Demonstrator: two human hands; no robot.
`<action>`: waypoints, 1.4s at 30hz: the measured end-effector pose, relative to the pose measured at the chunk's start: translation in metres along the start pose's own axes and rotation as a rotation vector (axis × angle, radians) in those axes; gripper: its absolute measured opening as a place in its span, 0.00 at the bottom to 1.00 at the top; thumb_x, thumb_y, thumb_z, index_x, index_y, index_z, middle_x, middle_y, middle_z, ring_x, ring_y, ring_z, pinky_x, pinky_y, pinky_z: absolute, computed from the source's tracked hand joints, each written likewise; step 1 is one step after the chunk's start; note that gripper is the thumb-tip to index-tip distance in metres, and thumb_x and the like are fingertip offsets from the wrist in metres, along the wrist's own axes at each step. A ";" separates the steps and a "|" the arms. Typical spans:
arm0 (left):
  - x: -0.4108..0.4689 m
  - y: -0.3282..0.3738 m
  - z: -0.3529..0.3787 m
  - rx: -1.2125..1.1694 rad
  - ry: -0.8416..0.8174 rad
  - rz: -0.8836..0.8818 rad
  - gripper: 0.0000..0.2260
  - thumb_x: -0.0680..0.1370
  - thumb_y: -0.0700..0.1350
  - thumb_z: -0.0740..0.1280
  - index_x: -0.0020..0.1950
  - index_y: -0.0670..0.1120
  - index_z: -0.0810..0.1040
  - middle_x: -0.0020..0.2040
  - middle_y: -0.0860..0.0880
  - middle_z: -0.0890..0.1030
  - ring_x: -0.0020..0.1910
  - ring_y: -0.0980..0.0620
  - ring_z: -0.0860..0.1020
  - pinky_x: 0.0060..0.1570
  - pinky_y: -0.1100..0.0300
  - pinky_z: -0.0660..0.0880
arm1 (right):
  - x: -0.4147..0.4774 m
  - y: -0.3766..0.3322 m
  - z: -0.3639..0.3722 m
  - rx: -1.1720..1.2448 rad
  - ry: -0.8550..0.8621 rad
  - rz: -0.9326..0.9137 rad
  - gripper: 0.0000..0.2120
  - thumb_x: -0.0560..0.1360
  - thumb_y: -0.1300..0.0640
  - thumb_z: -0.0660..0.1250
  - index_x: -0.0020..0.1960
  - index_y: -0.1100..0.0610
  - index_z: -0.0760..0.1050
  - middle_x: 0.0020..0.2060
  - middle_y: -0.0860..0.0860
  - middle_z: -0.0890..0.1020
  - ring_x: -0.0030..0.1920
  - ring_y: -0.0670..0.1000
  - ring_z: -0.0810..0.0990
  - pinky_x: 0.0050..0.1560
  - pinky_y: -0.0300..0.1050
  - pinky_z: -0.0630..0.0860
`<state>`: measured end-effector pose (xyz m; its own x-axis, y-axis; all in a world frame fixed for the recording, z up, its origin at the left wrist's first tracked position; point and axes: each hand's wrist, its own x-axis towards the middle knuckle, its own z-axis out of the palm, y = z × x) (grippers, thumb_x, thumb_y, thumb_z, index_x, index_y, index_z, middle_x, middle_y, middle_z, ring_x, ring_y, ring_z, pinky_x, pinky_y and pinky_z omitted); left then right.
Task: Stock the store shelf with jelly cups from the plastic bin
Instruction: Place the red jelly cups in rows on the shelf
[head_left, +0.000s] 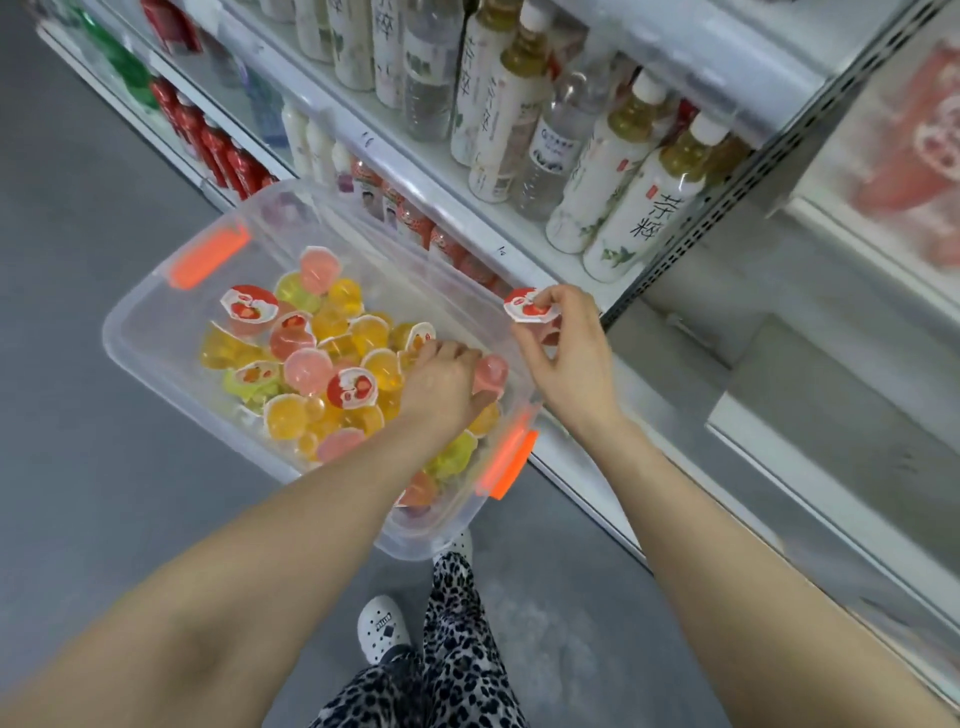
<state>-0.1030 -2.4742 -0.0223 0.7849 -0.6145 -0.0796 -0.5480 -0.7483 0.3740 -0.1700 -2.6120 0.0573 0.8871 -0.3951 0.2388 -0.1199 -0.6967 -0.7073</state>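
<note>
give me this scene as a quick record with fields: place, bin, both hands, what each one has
place: store aisle, shelf stocked with bottles
bin: clear plastic bin with orange latches, next to the shelf
contents: loose jelly cups, yellow, pink and green, some with red lids
left hand: inside the bin, holds a pink jelly cup
right hand: over the bin's rim on the shelf side, pinches a red-lidded jelly cup
</note>
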 end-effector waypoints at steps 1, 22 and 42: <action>0.004 0.001 0.003 0.023 0.020 -0.007 0.23 0.70 0.60 0.71 0.59 0.47 0.80 0.56 0.46 0.80 0.58 0.42 0.74 0.59 0.54 0.64 | -0.001 0.002 0.001 0.001 -0.002 -0.010 0.12 0.76 0.53 0.68 0.57 0.53 0.71 0.53 0.48 0.74 0.50 0.43 0.73 0.50 0.53 0.77; -0.082 0.002 -0.099 -0.500 0.164 -0.029 0.24 0.68 0.54 0.75 0.59 0.49 0.70 0.48 0.53 0.75 0.41 0.54 0.75 0.40 0.59 0.73 | -0.044 -0.043 -0.040 0.007 0.039 0.034 0.09 0.77 0.50 0.67 0.54 0.48 0.70 0.51 0.45 0.73 0.47 0.43 0.75 0.49 0.44 0.73; -0.053 0.196 -0.160 -0.329 0.160 0.385 0.25 0.67 0.57 0.77 0.60 0.50 0.76 0.54 0.52 0.80 0.52 0.52 0.77 0.51 0.58 0.72 | -0.073 -0.014 -0.238 -0.051 0.460 0.011 0.10 0.72 0.49 0.71 0.50 0.47 0.73 0.47 0.42 0.78 0.45 0.43 0.75 0.44 0.41 0.73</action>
<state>-0.2058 -2.5486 0.2033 0.5930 -0.7643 0.2533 -0.7056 -0.3417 0.6208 -0.3395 -2.7157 0.2084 0.5968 -0.6192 0.5103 -0.1597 -0.7149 -0.6807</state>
